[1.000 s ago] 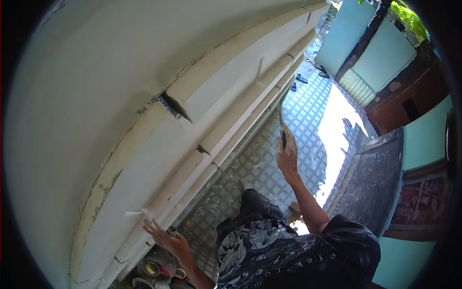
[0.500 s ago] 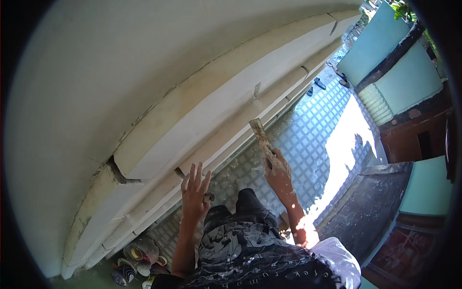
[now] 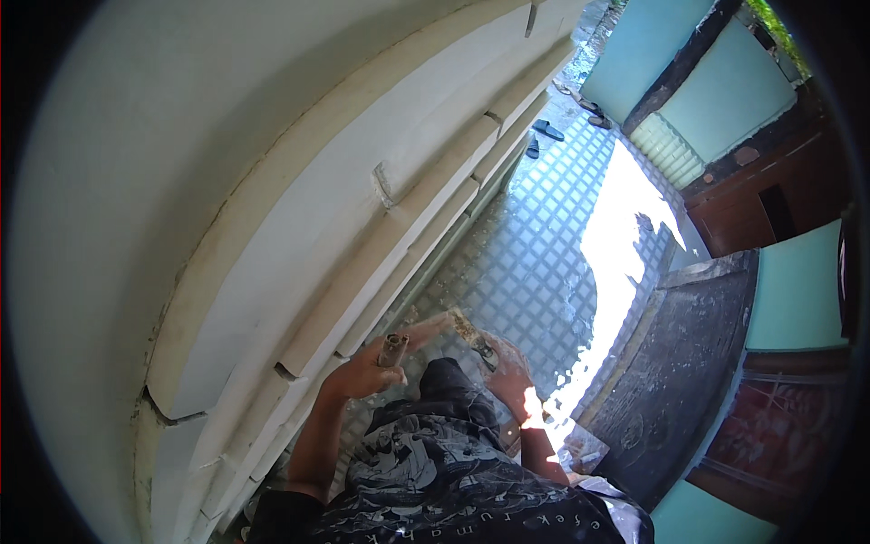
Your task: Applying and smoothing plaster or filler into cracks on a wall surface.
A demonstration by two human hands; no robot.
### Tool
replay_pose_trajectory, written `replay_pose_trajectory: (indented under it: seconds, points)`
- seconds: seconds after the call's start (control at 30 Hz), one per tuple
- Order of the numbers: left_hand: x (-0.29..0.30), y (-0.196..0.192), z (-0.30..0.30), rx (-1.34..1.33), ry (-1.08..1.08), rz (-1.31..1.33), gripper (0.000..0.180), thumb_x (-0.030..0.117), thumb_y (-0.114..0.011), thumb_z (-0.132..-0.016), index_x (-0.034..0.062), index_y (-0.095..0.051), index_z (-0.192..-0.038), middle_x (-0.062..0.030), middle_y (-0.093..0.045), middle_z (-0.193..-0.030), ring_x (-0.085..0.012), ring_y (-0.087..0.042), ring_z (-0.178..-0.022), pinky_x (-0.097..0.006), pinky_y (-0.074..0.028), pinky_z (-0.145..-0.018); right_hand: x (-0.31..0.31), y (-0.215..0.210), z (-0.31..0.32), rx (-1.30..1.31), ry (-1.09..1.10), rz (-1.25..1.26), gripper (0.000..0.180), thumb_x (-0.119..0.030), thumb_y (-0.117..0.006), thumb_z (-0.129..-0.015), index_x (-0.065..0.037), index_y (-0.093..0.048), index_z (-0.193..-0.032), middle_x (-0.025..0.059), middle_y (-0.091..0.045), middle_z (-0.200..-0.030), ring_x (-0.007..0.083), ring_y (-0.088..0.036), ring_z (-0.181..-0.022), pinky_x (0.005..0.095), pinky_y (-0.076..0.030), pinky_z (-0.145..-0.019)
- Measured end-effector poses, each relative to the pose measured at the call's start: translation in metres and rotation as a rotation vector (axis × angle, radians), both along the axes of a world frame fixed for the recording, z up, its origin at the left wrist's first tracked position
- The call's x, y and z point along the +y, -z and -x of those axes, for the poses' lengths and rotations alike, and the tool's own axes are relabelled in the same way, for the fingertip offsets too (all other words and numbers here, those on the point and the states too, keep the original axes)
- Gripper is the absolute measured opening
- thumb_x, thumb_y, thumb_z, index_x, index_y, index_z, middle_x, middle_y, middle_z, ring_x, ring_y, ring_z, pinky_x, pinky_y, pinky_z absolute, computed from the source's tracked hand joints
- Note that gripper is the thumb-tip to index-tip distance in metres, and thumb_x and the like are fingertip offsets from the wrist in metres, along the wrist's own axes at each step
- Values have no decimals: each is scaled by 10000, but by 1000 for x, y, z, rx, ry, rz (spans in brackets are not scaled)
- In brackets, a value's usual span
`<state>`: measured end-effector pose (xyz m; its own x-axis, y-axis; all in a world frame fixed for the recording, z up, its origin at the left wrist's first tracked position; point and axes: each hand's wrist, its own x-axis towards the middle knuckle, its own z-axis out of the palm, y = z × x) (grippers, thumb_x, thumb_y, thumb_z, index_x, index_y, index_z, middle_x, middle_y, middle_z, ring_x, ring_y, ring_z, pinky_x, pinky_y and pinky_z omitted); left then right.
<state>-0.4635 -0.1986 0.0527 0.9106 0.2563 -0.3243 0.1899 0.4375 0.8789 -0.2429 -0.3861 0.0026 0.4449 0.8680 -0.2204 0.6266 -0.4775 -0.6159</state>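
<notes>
My right hand [image 3: 509,374] is closed round the handle of a putty knife [image 3: 467,332], its narrow blade crusted with pale residue. The blade points up and left, close to the outstretched fingers of my left hand [image 3: 367,370]; whether they touch I cannot tell. In my left hand, held by the thumb and palm, is a short, smeared handle [image 3: 393,348] with a dark rounded end; the rest of that tool is hidden. Pale smears mark both hands. To the left runs a stepped, cream and white wall moulding [image 3: 272,236] with gaps at its joints.
Below lies a patterned tile floor [image 3: 544,245] with a bright sunlit patch. Dark sandals [image 3: 547,130] lie at the far end. A dark weathered board [image 3: 675,354] stands on the right, beside turquoise panels [image 3: 797,281]. A rough patch [image 3: 381,186] marks the moulding.
My hands have come together in front of my body; the putty knife moved down and left toward my left hand, which turned to the right. The view has shifted, moving the moulding leftward.
</notes>
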Motion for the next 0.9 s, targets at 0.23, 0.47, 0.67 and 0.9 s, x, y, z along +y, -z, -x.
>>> replay_pose_trajectory:
  seconds: [0.23,0.47,0.67,0.9]
  points:
    - [-13,-80,-44,78,-123,-1043,732,-25,-537,-680,93,-491,-1401,-100,-436,-1494,-318,-314,-1430,-477,-240,-1150,31,-11,-46,53,158,-135,585,-141,-681,-833,-188,-487,-1383,159,-591,-1255,363,-532,-1200,446,-410,-1030]
    - [-17,-70,25,302,-550,-1493,541,69,-518,-704,114,-629,-1232,-55,-661,-1238,-310,-497,-1299,-539,-293,-1108,93,-35,-54,255,269,-379,563,-32,-662,-821,-170,-538,-1352,69,-561,-937,189,-588,-829,315,-485,-787]
    - [-30,-46,65,617,-372,-1406,731,48,-532,-611,111,-550,-1340,-119,-431,-1490,-334,-352,-1407,-540,-263,-1131,105,-31,-37,385,296,-444,578,17,-650,-808,-136,-538,-1354,20,-532,-883,121,-553,-793,268,-468,-745]
    - [-27,-31,71,653,-214,-1479,770,25,-606,-578,129,-551,-1339,-178,-299,-1553,-355,-263,-1449,-507,-259,-1152,97,-21,-52,214,296,-392,615,22,-646,-782,-157,-528,-1359,64,-586,-931,162,-597,-829,298,-496,-773]
